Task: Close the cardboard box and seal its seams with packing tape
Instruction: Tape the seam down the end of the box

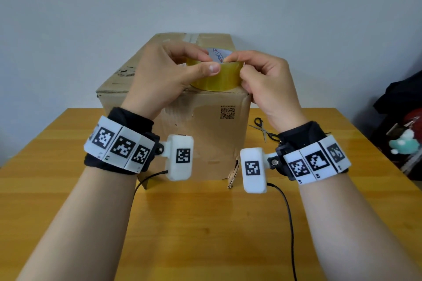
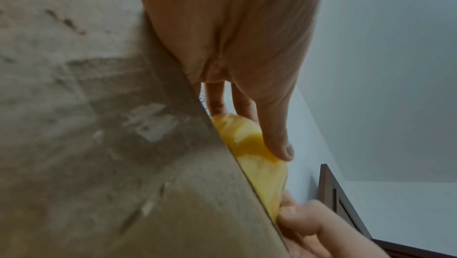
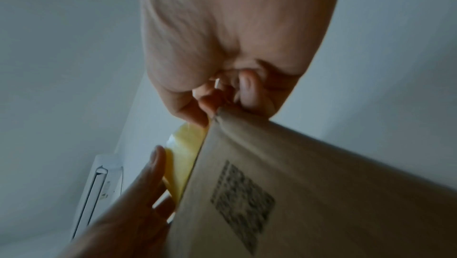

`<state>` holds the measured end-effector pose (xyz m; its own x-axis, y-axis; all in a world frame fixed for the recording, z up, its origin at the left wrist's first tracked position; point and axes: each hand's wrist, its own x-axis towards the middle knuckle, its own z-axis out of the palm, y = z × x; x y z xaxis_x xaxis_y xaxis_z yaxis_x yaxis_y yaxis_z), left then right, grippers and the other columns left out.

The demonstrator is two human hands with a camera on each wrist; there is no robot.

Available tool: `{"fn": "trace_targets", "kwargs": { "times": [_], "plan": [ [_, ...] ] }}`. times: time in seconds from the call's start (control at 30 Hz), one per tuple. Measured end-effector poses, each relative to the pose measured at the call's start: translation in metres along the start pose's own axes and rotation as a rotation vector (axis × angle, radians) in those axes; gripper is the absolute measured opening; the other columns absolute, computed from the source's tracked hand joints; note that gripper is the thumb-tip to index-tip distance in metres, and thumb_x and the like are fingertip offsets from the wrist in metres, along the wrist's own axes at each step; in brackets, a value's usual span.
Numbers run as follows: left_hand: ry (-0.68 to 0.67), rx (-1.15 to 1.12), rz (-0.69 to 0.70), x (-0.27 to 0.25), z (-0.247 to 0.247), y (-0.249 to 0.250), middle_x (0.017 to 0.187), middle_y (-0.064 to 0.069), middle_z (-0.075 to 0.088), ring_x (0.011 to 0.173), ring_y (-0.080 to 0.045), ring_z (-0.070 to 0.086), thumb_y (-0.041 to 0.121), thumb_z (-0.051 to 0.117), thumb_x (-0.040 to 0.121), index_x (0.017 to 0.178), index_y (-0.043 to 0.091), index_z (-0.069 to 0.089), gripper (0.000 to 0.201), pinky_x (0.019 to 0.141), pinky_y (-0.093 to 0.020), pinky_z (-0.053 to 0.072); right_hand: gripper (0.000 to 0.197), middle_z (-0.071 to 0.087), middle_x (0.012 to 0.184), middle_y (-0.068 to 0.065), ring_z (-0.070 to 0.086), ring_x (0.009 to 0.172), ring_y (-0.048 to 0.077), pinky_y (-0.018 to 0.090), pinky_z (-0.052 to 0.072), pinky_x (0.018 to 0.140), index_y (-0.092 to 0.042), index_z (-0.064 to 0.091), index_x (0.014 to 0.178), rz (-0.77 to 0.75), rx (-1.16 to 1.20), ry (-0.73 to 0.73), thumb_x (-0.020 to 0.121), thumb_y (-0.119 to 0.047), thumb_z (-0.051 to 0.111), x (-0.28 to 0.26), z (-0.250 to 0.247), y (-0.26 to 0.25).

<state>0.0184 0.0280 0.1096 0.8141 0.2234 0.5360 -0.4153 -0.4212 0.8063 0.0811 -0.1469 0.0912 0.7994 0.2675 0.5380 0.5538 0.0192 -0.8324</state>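
Observation:
A brown cardboard box (image 1: 203,132) stands closed on the wooden table (image 1: 205,223), with a strip of clear tape at the far end of its top. A yellowish roll of packing tape (image 1: 217,77) lies on the box top near the front edge. My left hand (image 1: 164,73) grips the roll, thumb on its outer face and fingers over the rim. My right hand (image 1: 262,77) pinches at the roll's upper edge with curled fingers. In the left wrist view the roll (image 2: 257,156) sits beside the box wall (image 2: 111,125). The right wrist view shows the roll (image 3: 183,156) and the box (image 3: 296,184).
Black-handled scissors (image 1: 265,130) lie on the table just right of the box. A black cable (image 1: 290,223) trails from the right wrist camera across the table. Dark bags and a plush toy (image 1: 404,143) sit off the table's right edge. A wall stands behind the box.

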Motion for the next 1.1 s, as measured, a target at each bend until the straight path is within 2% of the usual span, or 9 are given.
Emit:
{"fn": "trace_targets", "kwargs": {
  "times": [0.17, 0.27, 0.33, 0.4, 0.5, 0.6, 0.83, 0.93, 1.1],
  "plan": [
    [0.041, -0.064, 0.045, 0.000, -0.001, 0.000, 0.098, -0.001, 0.077, 0.092, -0.014, 0.071, 0.030, 0.080, 0.082, 0.084, 0.022, 0.074, 0.010, 0.085, -0.030, 0.054, 0.043, 0.053, 0.078, -0.001, 0.050, 0.062, 0.010, 0.010, 0.035, 0.046, -0.027, 0.066, 0.124, 0.022, -0.128, -0.129, 0.087, -0.005, 0.061, 0.007, -0.020, -0.011],
    [0.027, -0.106, 0.082, -0.003, -0.004, 0.006, 0.105, -0.004, 0.074, 0.094, -0.008, 0.068, 0.019, 0.068, 0.093, 0.088, 0.014, 0.070, 0.007, 0.082, -0.025, 0.051, 0.032, 0.053, 0.116, -0.002, 0.058, 0.089, 0.008, 0.010, 0.044, 0.070, -0.035, 0.066, 0.119, -0.066, -0.263, -0.222, 0.088, -0.028, 0.068, 0.007, -0.029, -0.017],
    [0.019, -0.128, 0.104, -0.006, -0.003, 0.009, 0.110, -0.005, 0.074, 0.100, -0.015, 0.068, 0.022, 0.061, 0.098, 0.091, 0.013, 0.068, 0.013, 0.086, -0.034, 0.054, 0.026, 0.051, 0.125, -0.005, 0.057, 0.109, 0.010, 0.016, 0.046, 0.084, -0.038, 0.064, 0.109, -0.127, -0.254, -0.239, 0.084, -0.041, 0.070, 0.001, -0.030, -0.019],
    [0.006, -0.168, 0.121, -0.012, 0.003, 0.012, 0.114, -0.007, 0.073, 0.106, -0.025, 0.068, 0.024, 0.058, 0.100, 0.093, 0.012, 0.067, 0.017, 0.091, -0.046, 0.054, 0.020, 0.060, 0.118, -0.006, 0.058, 0.112, 0.015, 0.033, 0.050, 0.090, -0.035, 0.066, 0.100, -0.212, -0.223, -0.224, 0.083, -0.044, 0.069, -0.006, -0.029, -0.020],
    [0.080, -0.199, 0.099, -0.024, 0.017, 0.018, 0.116, -0.006, 0.073, 0.110, -0.022, 0.068, 0.021, 0.060, 0.099, 0.100, 0.007, 0.067, 0.015, 0.094, -0.044, 0.054, 0.014, 0.067, 0.094, -0.005, 0.063, 0.095, 0.020, 0.045, 0.054, 0.085, -0.031, 0.068, 0.096, -0.269, -0.135, -0.164, 0.084, -0.038, 0.070, -0.015, -0.032, -0.021],
    [0.188, -0.223, 0.094, -0.039, 0.029, 0.027, 0.109, -0.008, 0.074, 0.102, -0.015, 0.070, 0.014, 0.068, 0.093, 0.105, 0.001, 0.068, 0.018, 0.091, -0.035, 0.056, 0.010, 0.066, 0.083, -0.013, 0.062, 0.080, 0.011, 0.034, 0.054, 0.073, -0.029, 0.067, 0.093, -0.293, -0.077, -0.120, 0.084, -0.032, 0.073, -0.025, -0.039, -0.024],
    [0.236, -0.050, 0.236, -0.081, 0.048, 0.035, 0.098, -0.008, 0.071, 0.096, -0.018, 0.067, 0.021, 0.074, 0.088, 0.091, 0.018, 0.070, 0.005, 0.077, -0.025, 0.053, 0.015, 0.064, 0.080, -0.013, 0.058, 0.074, -0.001, 0.017, 0.045, 0.070, -0.023, 0.065, 0.090, -0.376, -0.084, -0.053, 0.087, -0.012, 0.075, -0.064, -0.052, -0.022],
    [0.194, -0.038, 0.235, -0.098, 0.057, 0.033, 0.092, -0.007, 0.072, 0.089, -0.013, 0.067, 0.018, 0.074, 0.088, 0.090, 0.014, 0.072, 0.005, 0.074, -0.019, 0.051, 0.017, 0.064, 0.074, -0.017, 0.059, 0.069, -0.001, 0.014, 0.043, 0.064, -0.023, 0.064, 0.087, -0.346, -0.058, -0.027, 0.086, -0.011, 0.075, -0.082, -0.058, -0.015],
    [0.145, -0.027, 0.112, -0.113, 0.072, 0.011, 0.090, -0.004, 0.073, 0.085, -0.010, 0.069, 0.019, 0.076, 0.087, 0.090, 0.016, 0.074, 0.005, 0.076, -0.024, 0.055, 0.016, 0.064, 0.066, -0.015, 0.057, 0.063, 0.000, 0.017, 0.044, 0.058, -0.024, 0.066, 0.079, -0.194, -0.117, -0.065, 0.085, -0.014, 0.078, -0.100, -0.060, 0.006]
  ]
}}
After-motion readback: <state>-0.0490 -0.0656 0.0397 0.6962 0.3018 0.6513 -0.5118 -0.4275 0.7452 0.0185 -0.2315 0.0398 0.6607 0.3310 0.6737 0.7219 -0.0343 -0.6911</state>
